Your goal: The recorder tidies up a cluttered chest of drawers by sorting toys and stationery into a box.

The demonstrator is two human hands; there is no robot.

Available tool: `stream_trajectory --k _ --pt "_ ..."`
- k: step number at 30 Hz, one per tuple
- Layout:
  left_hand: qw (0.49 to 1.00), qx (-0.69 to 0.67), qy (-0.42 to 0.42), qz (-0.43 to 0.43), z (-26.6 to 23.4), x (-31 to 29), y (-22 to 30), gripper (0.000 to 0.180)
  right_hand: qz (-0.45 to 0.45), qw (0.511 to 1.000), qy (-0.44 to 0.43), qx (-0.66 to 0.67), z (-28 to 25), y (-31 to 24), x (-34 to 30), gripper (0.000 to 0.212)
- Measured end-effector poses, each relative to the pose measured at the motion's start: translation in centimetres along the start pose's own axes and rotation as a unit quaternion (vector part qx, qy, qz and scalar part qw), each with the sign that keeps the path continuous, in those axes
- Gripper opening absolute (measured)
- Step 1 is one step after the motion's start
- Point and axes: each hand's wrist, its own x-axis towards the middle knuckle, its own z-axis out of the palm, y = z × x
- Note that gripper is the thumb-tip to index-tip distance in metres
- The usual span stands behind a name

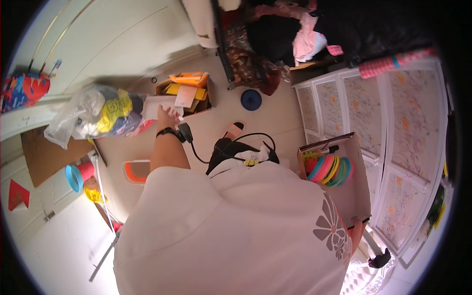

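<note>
My left hand (169, 116) reaches out over the floor, fingers a little apart, beside a white box (153, 106). I make out nothing held in it, though the fingers are small and blurred. Just beyond stands an open carton (210, 96) filled with orange and yellow packets and a pale one (186, 96) on top. At my right side, my right hand (358, 230) grips the near end of an open cardboard box (355, 197); my shirt partly hides this hand. Inside that box lie several coloured rings (332, 169) and a black marker-like item (333, 149).
A clear plastic bag (81, 115) stuffed with cloth lies at left. An orange-rimmed container (136, 171) rests on the floor, and a round blue object (251, 100) is ahead. White drawers (364, 105) line the right. A black cable (196, 153) hangs before me.
</note>
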Motion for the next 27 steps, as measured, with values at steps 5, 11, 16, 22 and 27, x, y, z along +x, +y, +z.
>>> stream_trajectory --k 5,11,16,22,27 --pt "0.999 -0.029 -0.014 0.035 0.4 -3.2 5.8 0.084 -0.004 0.999 -0.04 -0.002 3.7 -1.5 1.4 0.065" --pt "0.996 0.041 -0.079 -0.025 -0.2 -0.4 4.5 0.082 -0.026 0.999 -0.02 -0.021 5.6 -2.0 -0.4 0.065" --pt "0.973 0.184 -0.115 -0.083 3.5 0.3 0.1 0.05 -0.014 0.999 -0.003 -0.029 5.0 -1.2 -0.5 0.063" --pt "0.909 0.24 -0.331 -0.082 14.4 -3.9 -5.8 0.029 -0.038 0.998 0.048 0.032 0.8 0.0 -0.7 0.058" --pt "0.805 0.362 -0.467 -0.05 25.6 -17.7 -12.5 0.029 -0.011 0.998 0.051 0.035 -3.7 0.9 -1.3 0.059"
